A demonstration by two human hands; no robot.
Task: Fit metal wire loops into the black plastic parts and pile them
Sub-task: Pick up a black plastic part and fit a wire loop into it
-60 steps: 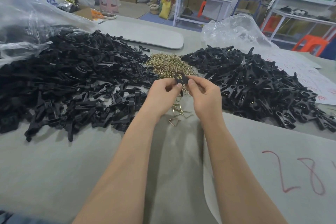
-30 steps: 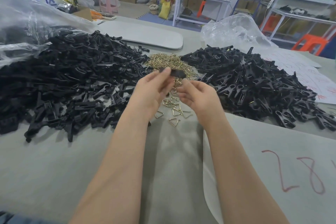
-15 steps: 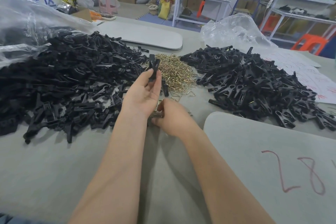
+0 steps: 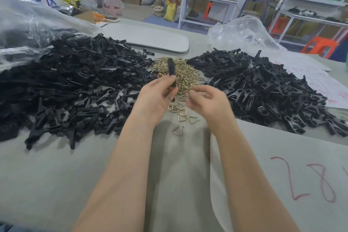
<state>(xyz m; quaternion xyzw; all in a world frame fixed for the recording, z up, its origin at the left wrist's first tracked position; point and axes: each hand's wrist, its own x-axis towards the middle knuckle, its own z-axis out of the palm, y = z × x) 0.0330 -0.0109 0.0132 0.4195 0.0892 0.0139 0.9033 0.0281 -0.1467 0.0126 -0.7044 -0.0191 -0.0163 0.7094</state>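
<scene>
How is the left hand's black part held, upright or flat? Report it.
Upright: the black part stands on end, its lower end pinched by the left hand.

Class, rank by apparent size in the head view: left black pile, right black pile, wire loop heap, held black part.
left black pile
right black pile, a close second
wire loop heap
black part in the left hand

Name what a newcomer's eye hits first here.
A left heap of black plastic parts and a right heap flank a mound of brass-coloured metal wire loops on the grey table. Centre frame, the left hand holds one black plastic part upright, near the right hand.
</scene>
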